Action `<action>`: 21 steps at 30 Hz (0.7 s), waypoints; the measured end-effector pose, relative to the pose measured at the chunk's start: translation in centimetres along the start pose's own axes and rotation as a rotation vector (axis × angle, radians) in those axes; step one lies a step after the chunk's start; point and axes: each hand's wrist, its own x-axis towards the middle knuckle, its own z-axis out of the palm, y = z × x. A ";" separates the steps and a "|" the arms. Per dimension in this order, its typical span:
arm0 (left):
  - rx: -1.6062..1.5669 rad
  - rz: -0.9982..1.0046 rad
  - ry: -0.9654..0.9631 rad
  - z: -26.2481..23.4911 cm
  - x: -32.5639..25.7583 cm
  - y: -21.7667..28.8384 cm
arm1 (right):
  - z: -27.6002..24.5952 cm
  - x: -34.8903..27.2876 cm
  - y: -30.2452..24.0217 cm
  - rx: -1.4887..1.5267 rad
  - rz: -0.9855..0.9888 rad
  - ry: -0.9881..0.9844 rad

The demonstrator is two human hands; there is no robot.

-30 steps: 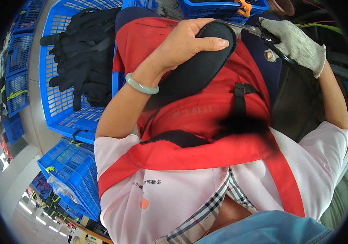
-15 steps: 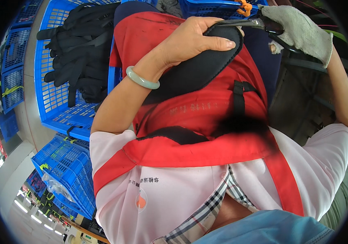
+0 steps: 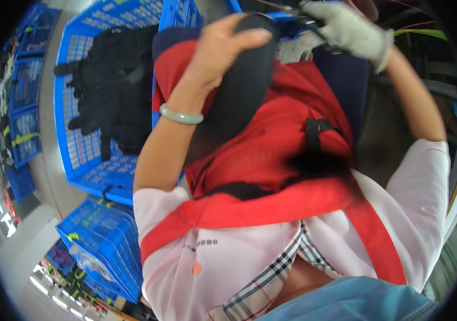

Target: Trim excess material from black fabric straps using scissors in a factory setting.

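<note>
My bare left hand (image 3: 217, 52), with a pale bracelet (image 3: 180, 115) at the wrist, grips a long black padded fabric piece (image 3: 243, 85) near its rounded far end. The thumb presses on top of it. The piece slants over the red apron (image 3: 287, 125) on my lap, its near end by my left forearm. At the far right, my right hand (image 3: 350, 33) wears a light grey work glove and is closed round the dark handles of scissors (image 3: 299, 12). Their blades point left, beyond the fabric's end and apart from it. Motion blurs both hands.
A large blue crate (image 3: 92, 179) heaped with black fabric straps (image 3: 119, 88) stands to my left. Stacked blue crates (image 3: 103, 241) are nearer on that side, and more blue crates (image 3: 24, 88) line the far left. A dark metal frame (image 3: 426, 85) is at my right.
The scissors have come away from the fabric's edge. My left hand has moved left with the piece, turning it more upright in view. My right hand has shifted left and slightly farther away.
</note>
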 end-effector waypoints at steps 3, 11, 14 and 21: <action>-0.246 0.150 0.282 -4.5 6.3 2.5 | 10.8 2.8 4.5 0.984 -0.167 -0.029; -0.472 0.291 0.340 -12.3 20.3 4.7 | 15.7 5.0 -2.0 1.469 -0.089 0.042; -0.244 0.393 0.302 -8.3 23.0 4.0 | 13.2 9.3 4.5 1.650 -0.137 0.185; 0.246 0.154 0.289 -12.6 17.6 1.8 | -4.6 21.0 19.5 0.929 0.023 0.377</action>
